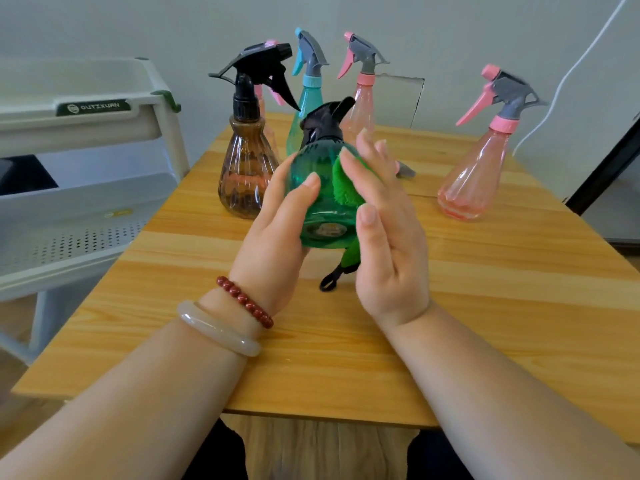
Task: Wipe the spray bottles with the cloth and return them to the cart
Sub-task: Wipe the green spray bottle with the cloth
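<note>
Two bracelets, a pale bangle [218,329] and a string of red beads [246,301], sit on the left wrist above the near edge of the wooden table [311,358]. Over the table's middle, the left hand [277,230] grips the green spray bottle [318,188] from its left side, thumb laid across the body. The bottle is lifted off the table and tilted, its base towards the camera. The right hand [384,237], fingers straight and together, presses the green cloth [341,183] flat against the bottle's right side; the cloth's black loop [329,280] dangles below.

Behind, near the left edge, stands a brown bottle [246,168] with a black trigger. A pink bottle [474,174] stands by the right edge. At the far edge stand a teal bottle [306,95] and another pink one [363,105]. The white cart [86,133] stands left of the table.
</note>
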Available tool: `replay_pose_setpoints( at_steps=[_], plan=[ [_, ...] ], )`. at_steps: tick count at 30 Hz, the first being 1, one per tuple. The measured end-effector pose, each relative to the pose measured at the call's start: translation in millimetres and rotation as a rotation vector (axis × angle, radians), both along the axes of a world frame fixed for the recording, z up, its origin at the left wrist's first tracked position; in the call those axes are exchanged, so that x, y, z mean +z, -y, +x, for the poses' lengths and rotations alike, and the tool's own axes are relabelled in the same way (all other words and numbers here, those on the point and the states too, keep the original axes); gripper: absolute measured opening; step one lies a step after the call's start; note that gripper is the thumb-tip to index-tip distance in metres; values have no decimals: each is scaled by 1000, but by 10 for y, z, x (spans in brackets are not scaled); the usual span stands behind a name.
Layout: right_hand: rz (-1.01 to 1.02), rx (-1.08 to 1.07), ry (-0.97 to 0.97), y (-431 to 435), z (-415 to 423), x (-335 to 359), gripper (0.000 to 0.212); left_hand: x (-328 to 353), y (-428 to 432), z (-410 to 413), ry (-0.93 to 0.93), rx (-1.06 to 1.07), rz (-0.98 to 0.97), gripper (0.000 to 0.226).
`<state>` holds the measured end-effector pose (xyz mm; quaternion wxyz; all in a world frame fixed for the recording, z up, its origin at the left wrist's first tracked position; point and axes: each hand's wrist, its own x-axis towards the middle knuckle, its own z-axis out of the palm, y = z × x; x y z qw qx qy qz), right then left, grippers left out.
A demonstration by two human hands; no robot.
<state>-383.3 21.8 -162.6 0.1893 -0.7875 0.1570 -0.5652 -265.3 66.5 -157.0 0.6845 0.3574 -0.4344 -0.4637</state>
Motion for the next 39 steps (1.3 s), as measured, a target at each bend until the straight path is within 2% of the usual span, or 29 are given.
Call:
replay_pose_setpoints(
  at_steps=[4,8,10,12,14,16,19,23,25,27,29,32,34,36,39],
  plan=[
    [141,-39,55,8,-24,-9,44,-2,-20,-1,79,33,32,77],
    [499,116,200,12,-1,-5,52,23,-41,-51,36,93,-39,60],
    [491,130,120,22,-17,-25,59,9,-35,-60,88,128,-68,51],
    [451,108,22,6,-36,-12,74,-32,-19,-32,102,146,-47,54],
    [434,57,-13,26,-70,5,79,-50,-21,-1,135,111,-36,58],
    [437,9,30,55,-95,15,70,-59,-23,-1,293,74,-91,58],
    [493,-47,144,77,-123,28,53,-34,-29,-49,604,129,-141,59],
    [543,-9,257,65,-133,51,33,-54,-42,6,771,183,-213,79],
    [596,85,331,67,-153,84,43,-17,-57,27,927,230,-268,91],
    [693,186,390,61,-173,162,61,64,-94,22,1110,273,-293,99],
    [785,229,390,73,-205,228,71,184,-135,45,1293,334,-273,99],
    [888,296,307,76,-220,272,75,385,-147,150,1509,403,-278,97],
    [918,268,219,69,-215,287,67,469,-141,195,1541,328,-246,104],
    [938,236,161,39,-191,294,56,485,-166,202,1472,220,-129,109],
    [909,57,81,55,-161,262,44,411,-227,181,1384,236,-15,109]
  ],
)
